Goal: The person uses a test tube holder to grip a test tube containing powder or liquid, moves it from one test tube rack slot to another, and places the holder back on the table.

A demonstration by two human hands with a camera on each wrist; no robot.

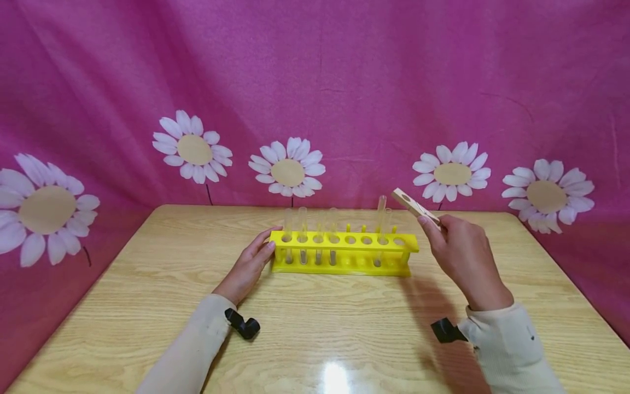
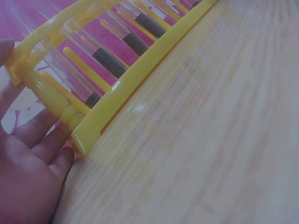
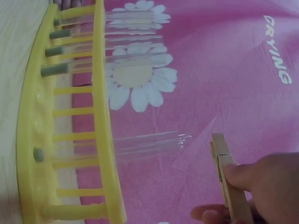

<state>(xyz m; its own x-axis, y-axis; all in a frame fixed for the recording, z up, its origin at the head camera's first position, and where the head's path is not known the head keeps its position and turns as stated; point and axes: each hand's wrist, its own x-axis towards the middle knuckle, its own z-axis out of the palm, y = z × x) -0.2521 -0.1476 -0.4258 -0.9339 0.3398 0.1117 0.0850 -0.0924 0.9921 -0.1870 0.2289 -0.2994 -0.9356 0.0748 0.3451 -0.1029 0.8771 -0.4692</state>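
A yellow test tube rack stands lengthwise on the table. My left hand grips its left end, the thumb near the top bar and the fingers around the end post. Four-sided view aside, several clear test tubes with dark grey material at the bottom stand in the left holes. Towards the right end is another test tube with a little grey material; its outline looks doubled in the head view. My right hand holds a wooden test tube clamp above the rack's right end, apart from the tube.
Yellow pegs line the back of the rack. A wooden table lies beneath, and a pink cloth with white daisies hangs behind it. Black straps sit at both wrists.
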